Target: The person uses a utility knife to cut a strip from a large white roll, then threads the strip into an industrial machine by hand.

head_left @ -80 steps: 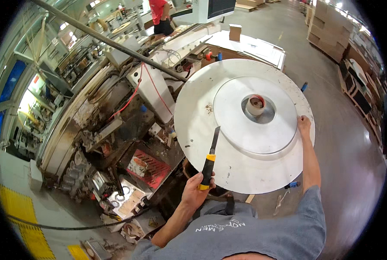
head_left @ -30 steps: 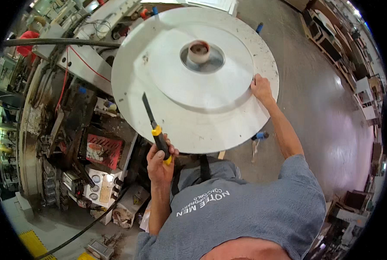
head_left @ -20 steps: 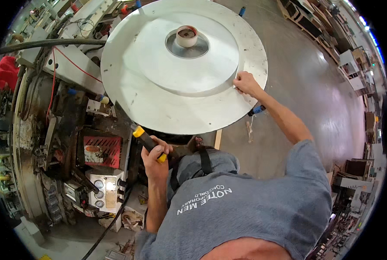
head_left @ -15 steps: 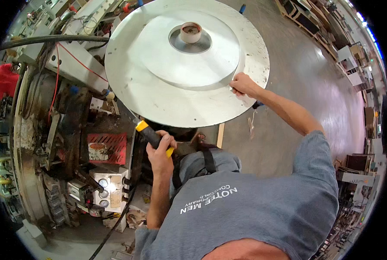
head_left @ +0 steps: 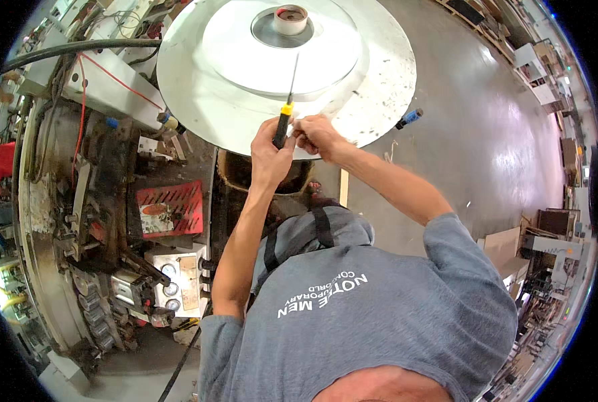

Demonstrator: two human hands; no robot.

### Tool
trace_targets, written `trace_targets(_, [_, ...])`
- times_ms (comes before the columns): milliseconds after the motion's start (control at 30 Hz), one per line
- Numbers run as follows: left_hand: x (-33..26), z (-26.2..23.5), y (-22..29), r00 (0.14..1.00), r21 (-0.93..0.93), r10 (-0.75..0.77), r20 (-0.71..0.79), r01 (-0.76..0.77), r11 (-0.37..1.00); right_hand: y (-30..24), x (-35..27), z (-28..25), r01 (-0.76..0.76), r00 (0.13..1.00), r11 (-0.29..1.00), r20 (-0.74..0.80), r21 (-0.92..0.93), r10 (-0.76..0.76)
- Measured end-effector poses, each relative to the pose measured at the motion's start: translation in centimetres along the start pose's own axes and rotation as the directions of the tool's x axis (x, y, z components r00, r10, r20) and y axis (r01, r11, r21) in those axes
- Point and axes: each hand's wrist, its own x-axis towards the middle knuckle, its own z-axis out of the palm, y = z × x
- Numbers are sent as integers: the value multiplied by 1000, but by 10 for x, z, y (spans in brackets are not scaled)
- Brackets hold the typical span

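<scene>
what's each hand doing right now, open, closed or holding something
Left hand: closed around a black-and-yellow utility knife, blade out.
Right hand: curled closed; whether it pinches anything cannot be told.

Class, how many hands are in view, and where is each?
2: the left hand grips the knife at the near edge of the white disc; the right hand is close beside it. Others may be hidden in the background.
</scene>
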Motion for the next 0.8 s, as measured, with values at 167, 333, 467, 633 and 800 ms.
trace_targets(167, [7, -30, 0, 1000, 250, 19, 5, -19, 968, 13, 9, 44, 51, 993, 999, 108, 13, -52])
trace_targets(333, [6, -74, 3, 993, 423, 98, -73, -58, 904, 8, 17, 85, -15, 977, 999, 214, 31, 8])
trace_targets(467, [5, -106, 7, 997, 633, -25, -77, 69, 771, 10, 23, 113, -36, 955, 999, 295, -11, 38])
trace_targets(633, [-5, -128, -7, 997, 391, 68, -29, -52, 919, 7, 9, 112, 408, 872, 789, 452, -460, -188])
trace_targets(800, [-15, -124, 10, 999, 504, 39, 32, -50, 862, 18, -42, 59, 645, 746, 445, 388, -621, -541])
